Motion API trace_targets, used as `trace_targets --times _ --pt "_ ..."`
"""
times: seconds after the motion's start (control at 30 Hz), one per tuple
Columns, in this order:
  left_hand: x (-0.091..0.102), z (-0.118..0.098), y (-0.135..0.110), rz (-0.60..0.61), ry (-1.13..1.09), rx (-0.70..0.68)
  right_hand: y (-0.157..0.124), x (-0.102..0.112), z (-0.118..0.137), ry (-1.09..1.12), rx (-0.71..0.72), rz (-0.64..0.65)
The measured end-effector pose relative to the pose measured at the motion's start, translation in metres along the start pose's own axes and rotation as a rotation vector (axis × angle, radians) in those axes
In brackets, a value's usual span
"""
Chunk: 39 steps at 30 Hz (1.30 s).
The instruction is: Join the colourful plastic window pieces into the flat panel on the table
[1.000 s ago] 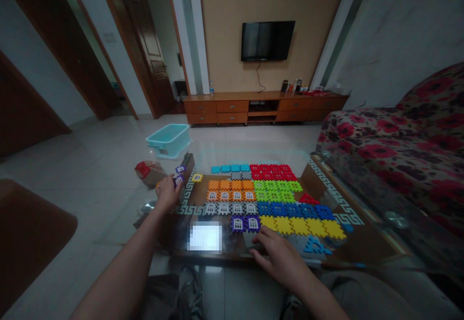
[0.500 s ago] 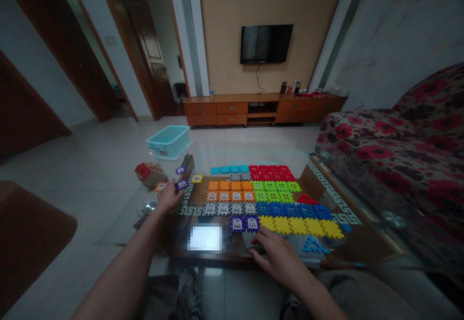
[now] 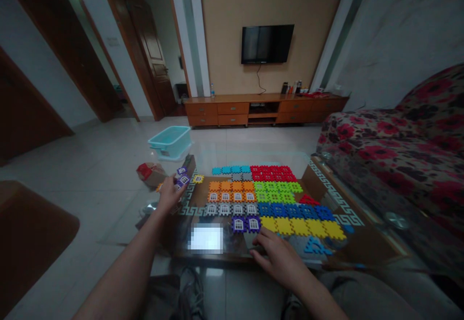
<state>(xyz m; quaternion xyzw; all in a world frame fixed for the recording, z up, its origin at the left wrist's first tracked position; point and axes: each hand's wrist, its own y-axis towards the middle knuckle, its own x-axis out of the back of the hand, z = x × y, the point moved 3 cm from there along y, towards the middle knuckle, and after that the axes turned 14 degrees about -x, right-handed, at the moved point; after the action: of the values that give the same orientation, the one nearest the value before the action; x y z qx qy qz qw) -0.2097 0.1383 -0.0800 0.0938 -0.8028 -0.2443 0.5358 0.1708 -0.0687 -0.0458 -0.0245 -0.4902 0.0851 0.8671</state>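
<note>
Dim living room: long wooden TV cabinet [image 3: 264,112] along the far wall at 12 o'clock, red-flowered fabric sofa [image 3: 377,165] at 3 o'clock, pale teal plastic basket [image 3: 169,142] on the tiled floor at 11 o'clock; low glass-topped coffee table with a white Greek-key border [image 3: 348,204] straight ahead; across it, interlocking plastic tiles [image 3: 275,192] already laid out in tight blocks of red, cyan, orange, lime green, grey, blue and yellow; only two purple window tiles [image 3: 245,224] placed just below the grey row, far fewer than in the other rows; left over, loose purple tiles [image 3: 182,180] and a loose yellow tile [image 3: 197,179] near the table's 10 o'clock corner; left hand [image 3: 170,194] at that corner, fingers against a purple tile, grip impossible to make out; right hand [image 3: 279,257] open and spread at the near edge, below the yellow row; hands well apart; pixelated white patch [image 3: 206,238] hiding part of the table.
</note>
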Motion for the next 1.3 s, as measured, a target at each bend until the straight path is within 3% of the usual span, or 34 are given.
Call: trace_targets --times 0.17,0.33,0.47,0.63,0.73,0.83,1.0,1.3 --pt "0.014 -0.022 0.005 -0.101 -0.077 -0.023 0.0 -0.001 0.0 0.013 0.012 -0.011" --pt "0.028 -0.052 0.004 -0.093 -0.226 0.071 -0.003 0.002 0.005 0.023 0.026 -0.023" --pt "0.034 -0.092 -0.003 0.075 -0.562 0.08 -0.002 0.005 0.01 0.118 0.029 -0.058" --pt "0.048 -0.17 -0.025 0.346 -0.916 -0.078 0.005 0.008 0.01 0.456 -0.029 -0.094" --pt "0.055 -0.213 -0.044 0.489 -0.987 -0.197 0.009 0.006 0.006 0.782 -0.154 0.032" --pt "0.058 -0.239 -0.059 0.557 -1.0 -0.241 0.01 0.002 0.005 1.057 -0.21 0.163" --pt "0.055 -0.253 -0.074 0.635 -1.013 -0.281 0.01 -0.003 0.005 1.119 -0.264 0.239" --pt "0.052 -0.253 -0.078 0.707 -1.084 -0.207 0.011 0.0 0.002 1.124 -0.327 0.216"
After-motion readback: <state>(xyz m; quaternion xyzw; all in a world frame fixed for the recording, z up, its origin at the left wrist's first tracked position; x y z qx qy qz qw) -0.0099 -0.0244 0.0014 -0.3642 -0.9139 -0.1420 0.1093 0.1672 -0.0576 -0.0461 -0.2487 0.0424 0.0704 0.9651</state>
